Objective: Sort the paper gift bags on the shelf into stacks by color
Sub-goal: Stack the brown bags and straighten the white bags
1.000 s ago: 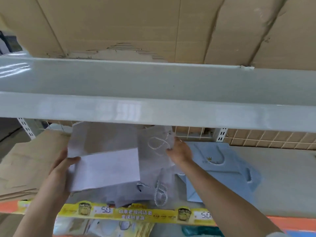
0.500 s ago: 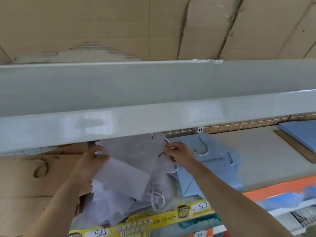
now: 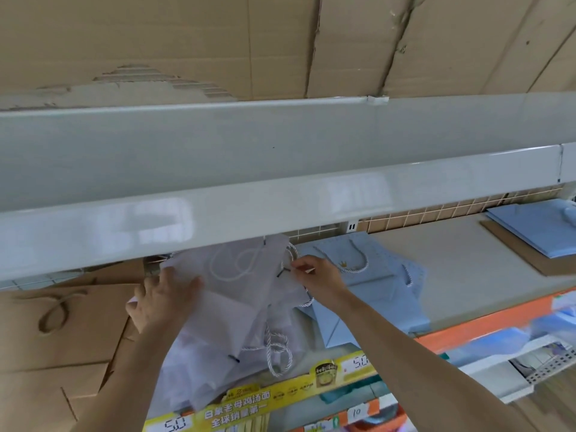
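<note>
A flat white gift bag (image 3: 240,275) with a rope handle lies on top of a loose heap of white bags (image 3: 218,363) in the middle of the shelf. My left hand (image 3: 162,299) grips its left edge, fingers curled over the paper. At its right edge, my right hand (image 3: 318,275) pinches the bag by the handle cord. Light blue bags (image 3: 367,294) with rope handles lie just right of the white heap. Brown kraft bags (image 3: 62,332) are stacked at the left. A second blue stack (image 3: 536,232) sits at the far right.
A grey upper shelf (image 3: 280,188) overhangs low above the bags, hiding the back of the shelf. Bare shelf board (image 3: 452,269) lies between the two blue groups. A yellow price strip (image 3: 280,397) runs along the front edge, with more goods on the shelf below.
The view has swung right, bringing the far-right blue stack into sight. Both hands have stayed on the white bag, which now lies further back and flatter on the heap.
</note>
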A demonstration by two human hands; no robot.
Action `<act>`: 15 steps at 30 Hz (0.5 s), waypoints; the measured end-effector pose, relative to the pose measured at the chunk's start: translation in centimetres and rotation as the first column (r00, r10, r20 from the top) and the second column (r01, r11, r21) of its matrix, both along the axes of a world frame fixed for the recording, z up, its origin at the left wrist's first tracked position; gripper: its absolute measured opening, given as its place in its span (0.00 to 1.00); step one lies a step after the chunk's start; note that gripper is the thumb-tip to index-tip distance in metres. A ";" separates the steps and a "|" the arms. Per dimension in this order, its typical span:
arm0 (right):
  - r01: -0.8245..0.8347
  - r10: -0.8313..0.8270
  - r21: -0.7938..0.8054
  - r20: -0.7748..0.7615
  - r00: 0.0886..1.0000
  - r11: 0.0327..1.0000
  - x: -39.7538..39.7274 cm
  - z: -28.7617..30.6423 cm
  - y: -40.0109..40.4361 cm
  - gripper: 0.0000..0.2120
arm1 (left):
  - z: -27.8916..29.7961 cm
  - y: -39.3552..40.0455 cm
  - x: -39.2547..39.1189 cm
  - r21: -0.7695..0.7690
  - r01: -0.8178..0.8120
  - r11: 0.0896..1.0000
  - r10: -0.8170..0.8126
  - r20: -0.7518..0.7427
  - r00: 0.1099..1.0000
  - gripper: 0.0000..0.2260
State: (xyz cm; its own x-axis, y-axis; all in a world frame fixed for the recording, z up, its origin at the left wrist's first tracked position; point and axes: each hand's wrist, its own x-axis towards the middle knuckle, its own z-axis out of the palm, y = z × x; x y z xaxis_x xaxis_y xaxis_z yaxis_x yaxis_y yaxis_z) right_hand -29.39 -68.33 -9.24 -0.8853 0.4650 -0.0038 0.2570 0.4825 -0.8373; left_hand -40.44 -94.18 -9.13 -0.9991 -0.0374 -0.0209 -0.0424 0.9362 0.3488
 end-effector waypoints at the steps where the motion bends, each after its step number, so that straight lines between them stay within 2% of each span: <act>1: 0.002 -0.002 -0.013 -0.006 1.000 1.000 0.2 0.1 0.1 0.08 | 0.2 0.0 0.2 0.015 -0.006 1.000 0.006 -0.023 1.000 0.31; 5: 0.014 -0.015 -0.043 -0.037 0.999 0.999 1.4 0.9 0.8 0.06 | 0.9 0.3 1.4 0.037 -0.041 0.999 0.043 -0.071 0.997 0.31; 8: 0.026 -0.029 -0.071 -0.045 0.999 0.997 3.1 1.4 2.0 0.06 | 1.7 1.0 2.7 0.081 -0.049 0.995 0.063 -0.171 0.983 0.29; 12: 0.058 -0.061 -0.110 -0.025 0.998 0.992 5.6 2.4 4.0 0.06 | 3.2 3.4 5.1 0.155 0.059 0.986 -0.005 -0.324 0.946 0.19; 15: 0.066 -0.066 -0.088 -0.006 0.998 0.994 7.5 3.4 6.0 0.05 | 4.4 6.1 7.3 0.293 0.200 0.935 -0.082 -0.369 0.926 0.06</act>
State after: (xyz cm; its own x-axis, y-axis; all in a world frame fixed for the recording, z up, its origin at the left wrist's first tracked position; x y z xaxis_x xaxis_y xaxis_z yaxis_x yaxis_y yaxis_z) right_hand -21.89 -62.30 -5.86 -0.8529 0.5205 -0.0397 0.2785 0.3893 -0.8780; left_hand -33.13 -88.11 -4.72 -0.9391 0.0541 0.3395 0.2598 0.7584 0.5978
